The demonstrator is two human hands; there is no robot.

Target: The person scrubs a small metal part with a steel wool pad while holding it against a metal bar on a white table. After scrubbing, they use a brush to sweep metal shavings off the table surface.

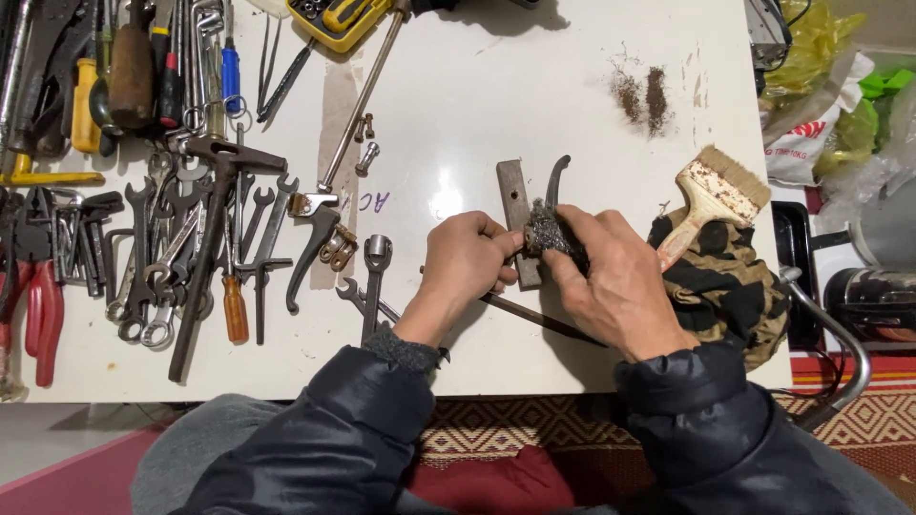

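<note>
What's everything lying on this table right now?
Flat metal bar: one, rusty grey, table centre, held by left hand.
Steel wool: one wad, grey, on the bar.
Paintbrush: one, pale wood, right.
Camouflage cloth: one, tan and black, right edge.
Wrenches: many, grey, left.
Red-handled pliers: one, far left.
Rust dust: two patches, brown, top.
Table: one, white.
Left hand: holding the bar.
Right hand: pressing the steel wool.

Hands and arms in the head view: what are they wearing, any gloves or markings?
Both hands are bare: no gloves, rings or watch show on the left hand or right hand. Both arms are in dark navy, slightly shiny puffy jacket sleeves. A dark grey knit cuff peeks out at the left wrist. No markings are visible on the sleeves.
</note>
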